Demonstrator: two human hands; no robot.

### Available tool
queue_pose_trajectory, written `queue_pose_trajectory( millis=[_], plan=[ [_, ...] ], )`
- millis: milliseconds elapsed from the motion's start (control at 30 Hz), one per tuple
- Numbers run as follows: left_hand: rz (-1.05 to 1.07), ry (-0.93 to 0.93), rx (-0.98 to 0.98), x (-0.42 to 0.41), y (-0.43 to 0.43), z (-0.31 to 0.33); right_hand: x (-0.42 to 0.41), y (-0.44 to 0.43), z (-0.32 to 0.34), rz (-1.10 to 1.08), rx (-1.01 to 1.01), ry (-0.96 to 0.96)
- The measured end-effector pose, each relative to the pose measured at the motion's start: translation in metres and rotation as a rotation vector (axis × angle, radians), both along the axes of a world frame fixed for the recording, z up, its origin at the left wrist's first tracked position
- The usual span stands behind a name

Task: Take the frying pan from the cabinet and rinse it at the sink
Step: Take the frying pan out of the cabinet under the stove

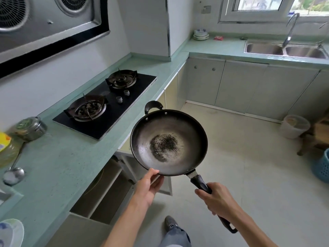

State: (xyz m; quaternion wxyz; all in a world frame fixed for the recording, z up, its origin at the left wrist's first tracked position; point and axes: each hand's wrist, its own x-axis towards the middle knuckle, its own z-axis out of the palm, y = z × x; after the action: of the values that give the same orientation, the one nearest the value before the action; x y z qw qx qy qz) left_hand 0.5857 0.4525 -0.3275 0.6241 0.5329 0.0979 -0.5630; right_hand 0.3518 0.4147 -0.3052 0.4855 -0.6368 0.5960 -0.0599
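Note:
A dark round frying pan [169, 141] with a burnt patch in its middle is held level in the air above the floor, just off the counter edge. My right hand [216, 199] grips its long black handle. My left hand [148, 187] holds the near rim, thumb on top and fingers underneath. Below the counter the cabinet [106, 191] stands open with its shelves showing. The steel double sink [284, 49] with a tall curved tap [291, 27] sits at the far right under a window.
A two-burner gas hob [106, 102] lies in the green counter on the left, with a steel pot [29, 128], an oil bottle [6, 148] and a ladle [13, 174] near me. A white bin [294, 126] and blue basket [322, 166] stand on the floor at right.

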Motion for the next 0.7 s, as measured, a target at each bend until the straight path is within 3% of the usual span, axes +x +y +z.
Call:
queue_pose_trajectory(
  millis=[333, 700],
  plan=[
    [0.226, 0.056, 0.019, 0.077, -0.059, -0.011, 0.088, -0.113, 0.002, 0.240, 0.008, 0.035],
    [0.636, 0.088, 0.001, 0.169, -0.019, -0.026, 0.230, -0.158, -0.013, 0.671, -0.066, 0.111]
  ],
)
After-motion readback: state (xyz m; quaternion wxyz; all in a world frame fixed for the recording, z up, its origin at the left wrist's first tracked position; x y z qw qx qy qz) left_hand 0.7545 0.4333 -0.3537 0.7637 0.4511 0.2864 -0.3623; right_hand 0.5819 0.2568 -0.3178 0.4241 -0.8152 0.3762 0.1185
